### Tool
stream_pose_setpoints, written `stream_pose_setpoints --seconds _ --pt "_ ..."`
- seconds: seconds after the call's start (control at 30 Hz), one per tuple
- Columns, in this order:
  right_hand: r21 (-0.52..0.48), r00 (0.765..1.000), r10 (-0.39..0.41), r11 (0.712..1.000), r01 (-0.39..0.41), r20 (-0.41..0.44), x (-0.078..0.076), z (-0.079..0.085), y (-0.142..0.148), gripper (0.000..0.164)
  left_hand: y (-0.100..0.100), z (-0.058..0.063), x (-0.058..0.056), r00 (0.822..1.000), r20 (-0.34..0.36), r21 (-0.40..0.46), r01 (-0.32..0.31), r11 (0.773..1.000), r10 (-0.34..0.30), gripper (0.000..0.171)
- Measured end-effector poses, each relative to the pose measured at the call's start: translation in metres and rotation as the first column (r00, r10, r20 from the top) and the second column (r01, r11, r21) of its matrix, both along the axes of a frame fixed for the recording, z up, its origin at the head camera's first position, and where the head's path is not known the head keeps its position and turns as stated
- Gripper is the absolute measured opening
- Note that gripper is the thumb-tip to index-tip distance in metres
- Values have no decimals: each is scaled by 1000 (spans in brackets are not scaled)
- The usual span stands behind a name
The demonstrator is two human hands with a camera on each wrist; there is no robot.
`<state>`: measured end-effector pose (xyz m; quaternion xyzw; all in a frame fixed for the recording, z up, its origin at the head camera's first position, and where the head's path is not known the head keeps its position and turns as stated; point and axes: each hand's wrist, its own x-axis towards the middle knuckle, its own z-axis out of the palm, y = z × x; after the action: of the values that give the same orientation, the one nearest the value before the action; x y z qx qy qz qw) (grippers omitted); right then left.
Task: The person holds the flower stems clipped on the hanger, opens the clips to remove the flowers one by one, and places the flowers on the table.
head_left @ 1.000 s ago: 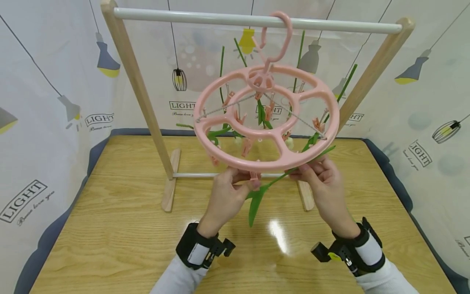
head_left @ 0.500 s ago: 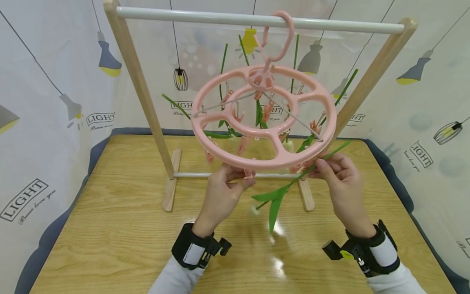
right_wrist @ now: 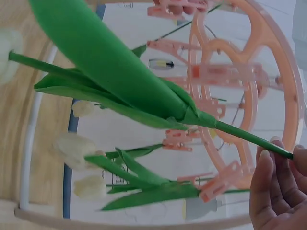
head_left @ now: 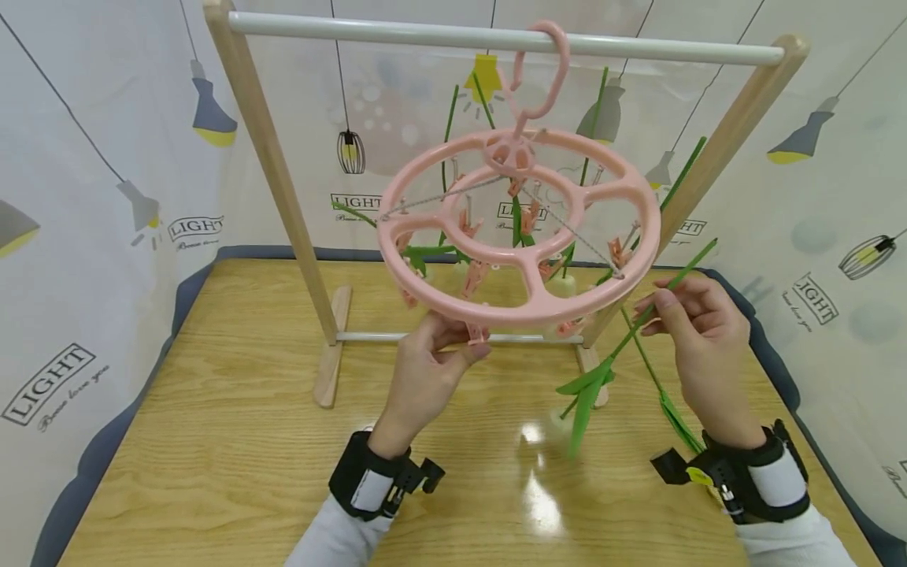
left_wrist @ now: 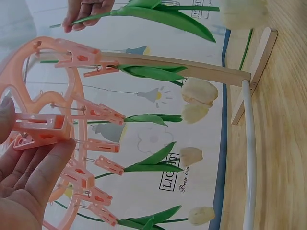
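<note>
A round pink clip hanger (head_left: pixel 538 310) hangs by its hook from a white rod. My left hand (head_left: pixel 420 378) grips a pink clothes peg (left_wrist: pixel 41 128) at the hanger's near rim, thumb on one side and fingers on the other. To the right of the hanger, my right hand (head_left: pixel 708 339) pinches the stem of a white tulip (right_wrist: pixel 110 62) between thumb and fingers. Its leaves and bloom point down and to the left, over the table. Several other white tulips (left_wrist: pixel 191 156) hang bloom-down from pegs around the ring.
The rod (head_left: pixel 397 31) belongs to a stand with wooden legs (head_left: pixel 272 173) and a low white crossbar (head_left: pixel 372 337). Another tulip (head_left: pixel 669 405) lies on the wooden table (head_left: pixel 212 441), partly behind my right wrist. A lamp-print backdrop (head_left: pixel 85 260) surrounds the table.
My right hand has moved right, carrying the tulip away from the near rim of the hanger. My left hand stays on the peg, shifting slightly left. The hanger has swung a little.
</note>
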<state>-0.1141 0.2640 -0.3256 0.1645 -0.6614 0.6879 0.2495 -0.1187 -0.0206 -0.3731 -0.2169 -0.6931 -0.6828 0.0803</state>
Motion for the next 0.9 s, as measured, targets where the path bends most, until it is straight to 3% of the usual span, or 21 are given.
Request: stream_pose_setpoints --seconds 0.4,0.8,0.9 --pt "31 989 -138 990 137 53 -16 8 37 17 -5 1 -1 1000 -3 3 5 1000 -5 28" --pt "80 966 -234 971 226 112 -38 7 63 21 -6 -1 -2 1000 6 4 4 1000 -4 31" --pt "108 950 -281 957 268 138 -45 6 73 22 -6 -2 -2 1000 8 10 9 1000 -9 31"
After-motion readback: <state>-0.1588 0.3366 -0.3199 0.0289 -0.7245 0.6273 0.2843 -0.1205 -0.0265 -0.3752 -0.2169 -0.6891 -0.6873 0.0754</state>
